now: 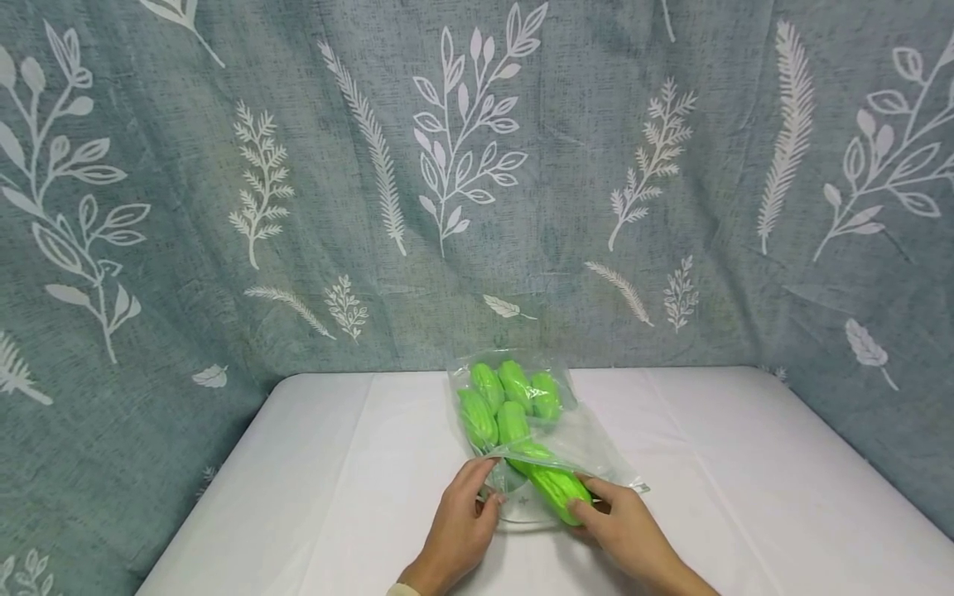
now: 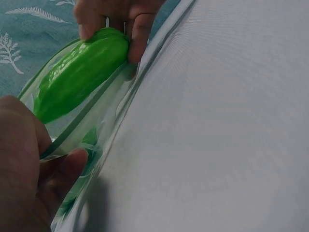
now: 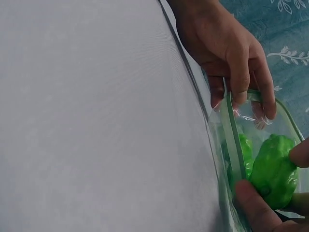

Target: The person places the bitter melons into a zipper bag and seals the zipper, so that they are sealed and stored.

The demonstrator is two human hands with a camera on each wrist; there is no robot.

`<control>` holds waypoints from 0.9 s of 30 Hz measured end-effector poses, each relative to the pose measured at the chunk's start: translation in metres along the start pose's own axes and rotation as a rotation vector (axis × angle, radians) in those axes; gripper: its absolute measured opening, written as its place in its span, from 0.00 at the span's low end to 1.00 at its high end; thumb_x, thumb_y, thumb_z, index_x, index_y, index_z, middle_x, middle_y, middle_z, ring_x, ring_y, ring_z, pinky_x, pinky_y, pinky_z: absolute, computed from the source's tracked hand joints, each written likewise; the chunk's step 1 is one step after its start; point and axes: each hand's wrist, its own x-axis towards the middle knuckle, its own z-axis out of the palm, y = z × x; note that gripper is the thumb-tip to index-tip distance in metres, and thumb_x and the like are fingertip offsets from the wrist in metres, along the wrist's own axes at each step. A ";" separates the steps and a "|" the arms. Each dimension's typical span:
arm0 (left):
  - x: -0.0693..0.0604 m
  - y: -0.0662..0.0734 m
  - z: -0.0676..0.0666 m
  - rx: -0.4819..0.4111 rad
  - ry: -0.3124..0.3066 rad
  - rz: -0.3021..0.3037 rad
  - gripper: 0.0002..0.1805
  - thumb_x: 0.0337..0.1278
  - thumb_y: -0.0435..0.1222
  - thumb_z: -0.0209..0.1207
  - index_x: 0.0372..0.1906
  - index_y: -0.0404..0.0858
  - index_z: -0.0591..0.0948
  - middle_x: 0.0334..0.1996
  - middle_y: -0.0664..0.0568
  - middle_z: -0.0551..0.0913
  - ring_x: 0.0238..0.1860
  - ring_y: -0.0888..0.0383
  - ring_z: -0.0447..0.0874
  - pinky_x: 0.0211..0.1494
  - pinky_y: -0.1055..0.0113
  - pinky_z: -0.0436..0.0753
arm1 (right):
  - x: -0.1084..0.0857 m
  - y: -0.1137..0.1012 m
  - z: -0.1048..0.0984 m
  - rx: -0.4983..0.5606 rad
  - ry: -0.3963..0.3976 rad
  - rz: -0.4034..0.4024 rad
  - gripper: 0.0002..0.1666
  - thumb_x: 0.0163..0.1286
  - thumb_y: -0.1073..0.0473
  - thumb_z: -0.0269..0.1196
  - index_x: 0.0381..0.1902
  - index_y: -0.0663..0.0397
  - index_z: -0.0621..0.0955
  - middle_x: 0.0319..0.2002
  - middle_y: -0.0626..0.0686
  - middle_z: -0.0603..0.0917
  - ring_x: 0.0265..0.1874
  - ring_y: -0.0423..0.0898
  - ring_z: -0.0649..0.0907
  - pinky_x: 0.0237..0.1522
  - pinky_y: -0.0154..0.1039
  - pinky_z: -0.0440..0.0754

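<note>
A clear zip bag (image 1: pixel 596 439) lies on the white-covered table with its mouth towards me. Several bright green, bumpy gourds that look like bitter melons (image 1: pixel 477 418) are inside it. My left hand (image 1: pixel 464 515) pinches the left part of the bag's rim and holds the mouth apart, as the left wrist view also shows. With fingers and thumb, my right hand (image 1: pixel 622 526) grips the near end of one bitter melon (image 1: pixel 562 490). That melon slants through the bag's mouth, its far part under the film. In the right wrist view, the gripped melon (image 3: pixel 276 171) is between right-hand fingers.
A white cloth (image 1: pixel 358 497) covers the table on both sides of the bag. Behind it hangs a grey-green curtain (image 1: pixel 551 215) with white leaf patterns, which also runs down the left and right sides. The table's back edge is just behind the bag.
</note>
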 end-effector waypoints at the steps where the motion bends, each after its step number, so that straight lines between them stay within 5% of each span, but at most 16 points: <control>1: 0.000 0.000 0.000 -0.002 -0.001 -0.001 0.24 0.65 0.27 0.58 0.65 0.36 0.75 0.62 0.46 0.75 0.51 0.57 0.78 0.39 0.73 0.81 | 0.000 0.000 0.000 -0.013 0.012 -0.008 0.36 0.69 0.53 0.66 0.63 0.76 0.73 0.52 0.63 0.83 0.40 0.47 0.86 0.36 0.36 0.86; 10: 0.000 -0.001 0.002 -0.021 -0.001 0.003 0.24 0.65 0.26 0.58 0.65 0.35 0.74 0.62 0.46 0.75 0.50 0.56 0.79 0.39 0.73 0.81 | -0.002 -0.005 0.000 -0.098 0.076 -0.013 0.36 0.64 0.47 0.70 0.60 0.69 0.78 0.44 0.55 0.86 0.31 0.42 0.87 0.32 0.35 0.85; 19: 0.000 0.000 0.002 0.003 -0.012 -0.017 0.24 0.64 0.27 0.58 0.65 0.35 0.74 0.62 0.47 0.75 0.51 0.58 0.78 0.40 0.73 0.81 | 0.000 -0.003 0.005 0.041 0.098 0.017 0.36 0.63 0.52 0.72 0.60 0.72 0.77 0.46 0.60 0.85 0.32 0.48 0.88 0.31 0.39 0.86; 27: 0.001 0.000 0.001 0.016 -0.015 -0.002 0.25 0.64 0.27 0.58 0.66 0.35 0.74 0.62 0.47 0.75 0.51 0.58 0.78 0.40 0.73 0.81 | 0.007 -0.005 0.022 0.176 0.152 -0.010 0.34 0.65 0.58 0.70 0.67 0.60 0.73 0.44 0.64 0.83 0.39 0.54 0.88 0.34 0.40 0.88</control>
